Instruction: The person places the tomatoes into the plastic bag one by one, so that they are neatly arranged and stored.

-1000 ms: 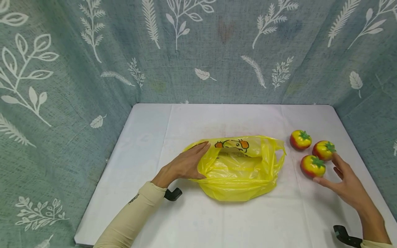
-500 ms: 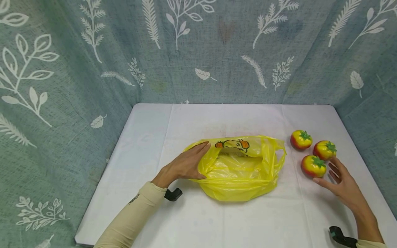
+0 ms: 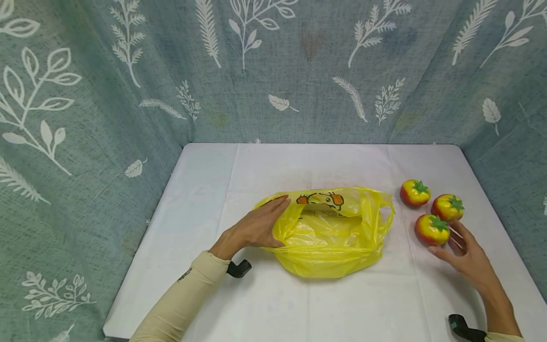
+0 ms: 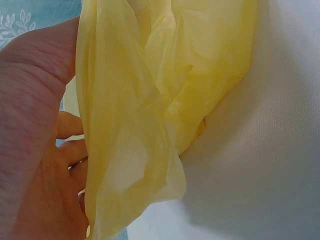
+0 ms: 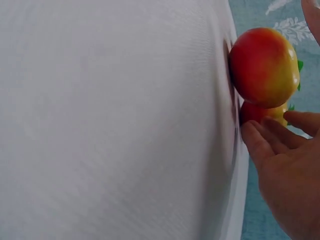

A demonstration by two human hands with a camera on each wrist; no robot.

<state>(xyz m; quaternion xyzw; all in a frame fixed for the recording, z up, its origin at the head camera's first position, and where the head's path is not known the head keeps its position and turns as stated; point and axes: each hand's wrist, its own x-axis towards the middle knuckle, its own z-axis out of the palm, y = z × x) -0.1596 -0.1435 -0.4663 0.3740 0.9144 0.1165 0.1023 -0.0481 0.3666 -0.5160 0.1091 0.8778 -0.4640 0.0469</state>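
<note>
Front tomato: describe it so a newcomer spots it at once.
On the white table, find the yellow bag. Go right to the right hand. The front tomato sits just left of it, lower in the head view than the back-left tomato and back-right tomato.

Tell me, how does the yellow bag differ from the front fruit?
The yellow bag is thin and crumpled; the front fruit is round and smooth. The bag is larger than the fruit. The bag is yellow with printing; the fruit is red and yellow with a green top. Both show shiny yellow.
</note>
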